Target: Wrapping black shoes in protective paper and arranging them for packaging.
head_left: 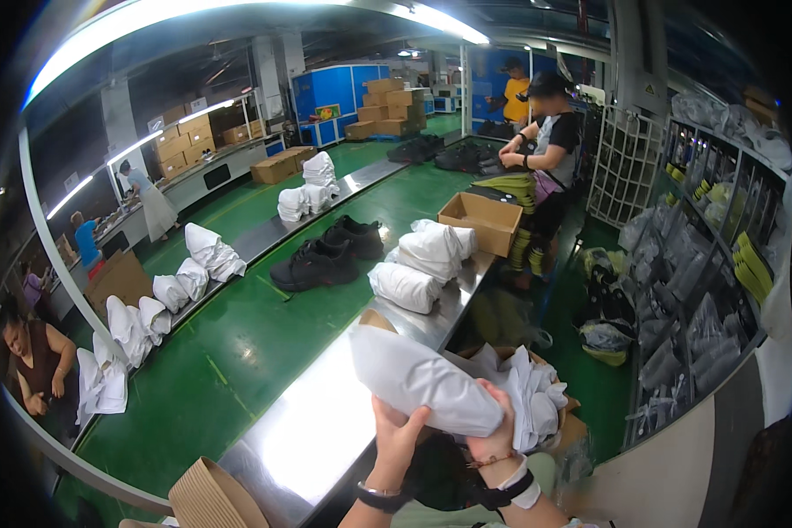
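Between my two hands is a shoe-shaped bundle in white wrapping paper (422, 378), tilted with its far end up and to the left. My left hand (398, 438) grips the paper's lower left side, thumb on top. My right hand (498, 418) is closed round the near right end. What lies inside the paper is hidden. A black thing (440, 471) shows below between my wrists; I cannot tell its kind. Several white wrapped bundles (405, 286) are piled on the metal bench (326, 405) ahead. Right of my hands, loose white paper (528, 396) fills a carton.
Black shoes (312, 264) stand on the green moving belt to the left. More wrapped bundles (207, 251) line its far edge. An open cardboard box (480, 220) sits at the bench end, near a co-worker (550, 132). A rack (704, 264) with bagged items stands right.
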Action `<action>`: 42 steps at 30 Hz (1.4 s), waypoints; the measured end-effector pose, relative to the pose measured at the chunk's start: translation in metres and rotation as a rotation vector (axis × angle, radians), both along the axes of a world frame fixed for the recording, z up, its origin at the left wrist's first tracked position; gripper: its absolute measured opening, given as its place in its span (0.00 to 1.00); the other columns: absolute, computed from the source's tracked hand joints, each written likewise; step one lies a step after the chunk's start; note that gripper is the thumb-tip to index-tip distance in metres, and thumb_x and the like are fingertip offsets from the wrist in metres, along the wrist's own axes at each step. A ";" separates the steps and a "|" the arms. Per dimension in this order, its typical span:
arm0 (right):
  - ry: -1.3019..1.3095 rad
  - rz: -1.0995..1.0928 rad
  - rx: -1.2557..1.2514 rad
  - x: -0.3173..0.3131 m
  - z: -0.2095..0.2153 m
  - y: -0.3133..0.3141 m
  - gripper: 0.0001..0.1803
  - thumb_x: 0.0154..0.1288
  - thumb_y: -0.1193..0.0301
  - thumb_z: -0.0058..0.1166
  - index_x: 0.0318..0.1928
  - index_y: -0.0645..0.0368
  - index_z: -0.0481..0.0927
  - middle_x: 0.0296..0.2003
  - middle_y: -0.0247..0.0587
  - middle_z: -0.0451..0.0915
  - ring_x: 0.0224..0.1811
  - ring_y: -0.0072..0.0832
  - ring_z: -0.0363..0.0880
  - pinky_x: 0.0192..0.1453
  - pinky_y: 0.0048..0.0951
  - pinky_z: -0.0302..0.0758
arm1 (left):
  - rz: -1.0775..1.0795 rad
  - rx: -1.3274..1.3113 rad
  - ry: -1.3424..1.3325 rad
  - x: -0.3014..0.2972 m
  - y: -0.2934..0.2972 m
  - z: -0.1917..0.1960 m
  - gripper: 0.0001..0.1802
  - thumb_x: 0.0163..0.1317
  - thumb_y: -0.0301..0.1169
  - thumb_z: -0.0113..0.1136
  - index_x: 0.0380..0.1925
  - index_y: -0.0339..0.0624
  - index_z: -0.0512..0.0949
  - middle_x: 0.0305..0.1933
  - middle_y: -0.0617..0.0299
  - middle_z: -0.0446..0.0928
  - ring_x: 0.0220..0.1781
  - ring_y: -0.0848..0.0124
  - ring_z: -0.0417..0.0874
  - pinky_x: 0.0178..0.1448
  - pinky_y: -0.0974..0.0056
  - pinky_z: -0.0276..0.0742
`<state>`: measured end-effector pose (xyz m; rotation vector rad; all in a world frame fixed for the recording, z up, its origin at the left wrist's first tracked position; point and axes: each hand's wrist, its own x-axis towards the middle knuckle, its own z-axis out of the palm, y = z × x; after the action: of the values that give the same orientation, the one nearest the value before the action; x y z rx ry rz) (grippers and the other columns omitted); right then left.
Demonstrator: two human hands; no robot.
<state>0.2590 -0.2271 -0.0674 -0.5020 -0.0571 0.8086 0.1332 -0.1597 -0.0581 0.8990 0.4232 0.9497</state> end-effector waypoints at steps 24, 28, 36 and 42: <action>0.212 0.642 0.004 -0.038 0.052 0.040 0.32 0.69 0.50 0.28 0.60 0.63 0.63 0.58 0.48 0.67 0.60 0.41 0.67 0.64 0.41 0.64 | 0.081 0.051 -0.141 -0.019 0.084 0.065 0.37 0.48 0.36 0.58 0.58 0.32 0.60 0.42 0.51 0.74 0.43 0.65 0.77 0.50 0.61 0.73; 0.032 0.483 0.031 -0.043 0.045 0.053 0.36 0.66 0.43 0.34 0.62 0.60 0.61 0.61 0.45 0.65 0.62 0.37 0.66 0.65 0.38 0.63 | 0.219 -0.036 -0.177 -0.018 0.096 0.055 0.28 0.51 0.38 0.56 0.50 0.33 0.68 0.37 0.57 0.73 0.39 0.67 0.77 0.47 0.63 0.74; -1.164 0.004 -0.328 -0.046 0.026 0.059 0.47 0.50 0.56 0.66 0.60 0.67 0.52 0.52 0.56 0.64 0.56 0.41 0.65 0.60 0.38 0.62 | 0.354 -0.160 -0.264 -0.022 0.105 0.051 0.14 0.55 0.37 0.53 0.35 0.38 0.72 0.33 0.59 0.74 0.36 0.66 0.78 0.44 0.62 0.75; -1.780 -0.596 -0.535 -0.031 0.051 0.061 0.54 0.46 0.53 0.67 0.62 0.71 0.48 0.54 0.65 0.61 0.56 0.57 0.61 0.62 0.47 0.59 | 0.339 -0.155 -0.251 -0.015 0.114 0.059 0.11 0.53 0.34 0.55 0.32 0.38 0.73 0.31 0.62 0.73 0.34 0.70 0.76 0.41 0.64 0.74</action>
<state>0.2278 -0.1662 -0.0159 -1.5289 -1.2867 -0.4385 0.1179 -0.0461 0.0008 0.5666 0.4343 1.3042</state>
